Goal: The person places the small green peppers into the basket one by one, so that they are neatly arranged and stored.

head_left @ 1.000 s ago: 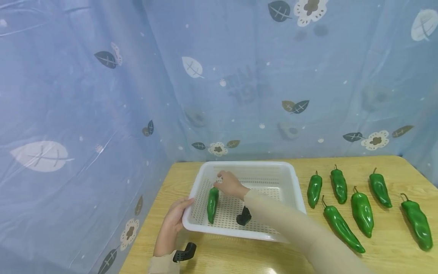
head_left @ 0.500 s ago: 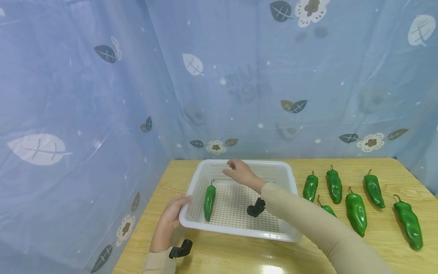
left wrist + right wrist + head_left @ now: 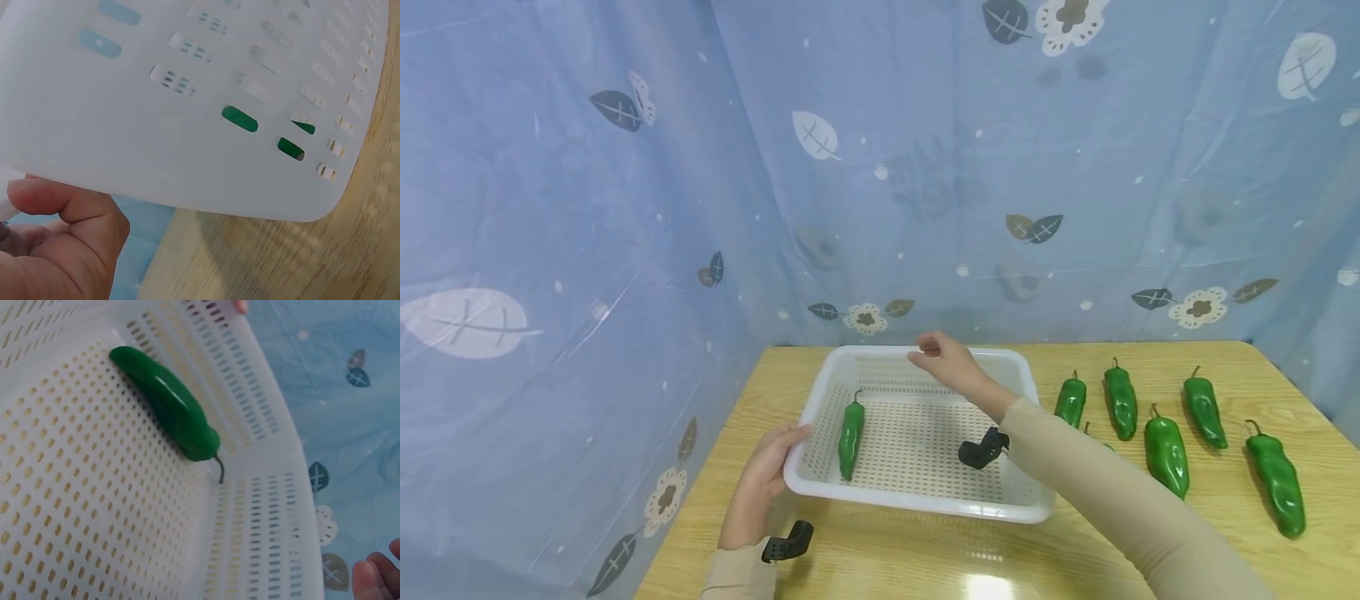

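A white plastic basket (image 3: 917, 502) with slotted walls stands on the table in the head view. Inside it, along the left wall, lies one long green pepper (image 3: 851, 440), its thin stem toward the back; the right wrist view shows this pepper (image 3: 169, 403) whole. My left hand (image 3: 767, 457) grips the basket's left rim, thumb over the edge. In the left wrist view that hand (image 3: 69, 231) is at the rim, with green showing through the slots. Over the basket's back part hovers my right hand (image 3: 953, 364), its fingers loosely bent around nothing.
Several more green peppers (image 3: 1167, 455) lie on the wooden table (image 3: 1217, 517) to the basket's right; my right sleeve (image 3: 1097, 475) partly covers one. A blue patterned curtain (image 3: 880, 167) hangs behind and left. Each wrist carries a black mount (image 3: 788, 542).
My right hand has drawn back from the pepper in the basket, moving right and toward the back rim. The left hand keeps its grip; the whole view has shifted slightly.
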`<state>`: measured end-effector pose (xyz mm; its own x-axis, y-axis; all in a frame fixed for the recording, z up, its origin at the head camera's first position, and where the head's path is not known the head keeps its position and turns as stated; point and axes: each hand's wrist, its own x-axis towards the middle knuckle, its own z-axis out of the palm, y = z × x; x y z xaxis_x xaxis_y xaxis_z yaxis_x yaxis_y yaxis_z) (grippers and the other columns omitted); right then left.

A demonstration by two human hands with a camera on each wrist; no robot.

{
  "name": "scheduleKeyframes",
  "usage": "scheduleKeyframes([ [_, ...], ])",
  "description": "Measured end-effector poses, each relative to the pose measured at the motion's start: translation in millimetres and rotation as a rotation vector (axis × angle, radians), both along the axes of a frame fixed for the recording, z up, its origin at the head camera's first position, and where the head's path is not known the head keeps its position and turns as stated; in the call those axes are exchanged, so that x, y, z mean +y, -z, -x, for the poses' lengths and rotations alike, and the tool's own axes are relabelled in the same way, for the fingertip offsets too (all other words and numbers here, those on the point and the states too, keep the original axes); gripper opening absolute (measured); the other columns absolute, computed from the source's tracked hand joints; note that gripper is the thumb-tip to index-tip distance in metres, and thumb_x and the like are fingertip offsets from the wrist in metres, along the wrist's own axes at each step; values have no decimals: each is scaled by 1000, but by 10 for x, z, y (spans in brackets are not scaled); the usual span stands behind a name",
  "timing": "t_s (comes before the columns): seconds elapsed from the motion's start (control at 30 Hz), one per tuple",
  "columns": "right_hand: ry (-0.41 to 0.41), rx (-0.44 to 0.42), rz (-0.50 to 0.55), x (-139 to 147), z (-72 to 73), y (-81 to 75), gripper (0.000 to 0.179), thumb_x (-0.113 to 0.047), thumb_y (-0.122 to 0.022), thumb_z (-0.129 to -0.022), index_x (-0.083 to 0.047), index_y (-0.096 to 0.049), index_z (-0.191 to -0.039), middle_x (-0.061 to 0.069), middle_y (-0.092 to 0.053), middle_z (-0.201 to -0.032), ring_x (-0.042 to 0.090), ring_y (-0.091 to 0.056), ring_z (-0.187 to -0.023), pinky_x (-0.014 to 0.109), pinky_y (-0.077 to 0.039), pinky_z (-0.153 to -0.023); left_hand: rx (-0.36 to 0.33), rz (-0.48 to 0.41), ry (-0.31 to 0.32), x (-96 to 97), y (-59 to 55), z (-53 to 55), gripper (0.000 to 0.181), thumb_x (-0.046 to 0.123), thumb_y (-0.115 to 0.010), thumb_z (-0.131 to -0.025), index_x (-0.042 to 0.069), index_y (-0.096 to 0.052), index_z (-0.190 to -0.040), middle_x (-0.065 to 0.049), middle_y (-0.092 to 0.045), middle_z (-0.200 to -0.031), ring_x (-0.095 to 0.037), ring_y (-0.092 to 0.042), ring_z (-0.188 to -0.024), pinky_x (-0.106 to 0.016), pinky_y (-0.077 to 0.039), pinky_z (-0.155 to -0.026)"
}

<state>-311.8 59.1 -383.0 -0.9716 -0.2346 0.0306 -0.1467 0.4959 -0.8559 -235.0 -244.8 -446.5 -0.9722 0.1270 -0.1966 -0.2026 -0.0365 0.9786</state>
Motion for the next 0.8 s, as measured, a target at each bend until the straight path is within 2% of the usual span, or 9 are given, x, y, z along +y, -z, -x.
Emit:
scheduleKeyframes([
  [0.27, 6, 5, 28, 266, -116, -72, 57, -38, -55, -95, -6, -40, -139, 15, -45, -141, 32, -42, -130, 49, -39, -104, -6, 12, -32, 8, -1, -9, 47, 22, -45, -100, -9, -40, -135, -27, -50, -133, -33, -56, -117, -42, -50, -93],
  [0.47, 9, 29, 39, 470, -189, -68, 57, -39, -55, -95, -7, -39, -140, 16, -44, -141, 33, -41, -130, 51, -38, -103, -5, 19, -17, -11, -13, 0, 48, 22, -43, -100, -11, -37, -135, -28, -50, -132, -34, -56, -117, -42, -50, -93],
  [0.67, 30, 52, 55, 653, -236, -54, 59, -38, -54, -96, -4, -37, -141, 20, -44, -140, 36, -42, -129, 52, -39, -103, -20, 9, -38, -7, -31, 6, 46, 20, -44, -99, -10, -40, -134, -28, -50, -131, -37, -55, -118, -46, -50, -93],
  [0.8, 31, 46, 70, 769, -258, -89, 59, -38, -52, -97, -2, -36, -141, 22, -42, -140, 38, -38, -131, 53, -37, -104, -20, -10, -29, 3, -15, 23, 45, 20, -43, -100, -9, -41, -134, -29, -49, -133, -39, -53, -120, -48, -49, -94],
])
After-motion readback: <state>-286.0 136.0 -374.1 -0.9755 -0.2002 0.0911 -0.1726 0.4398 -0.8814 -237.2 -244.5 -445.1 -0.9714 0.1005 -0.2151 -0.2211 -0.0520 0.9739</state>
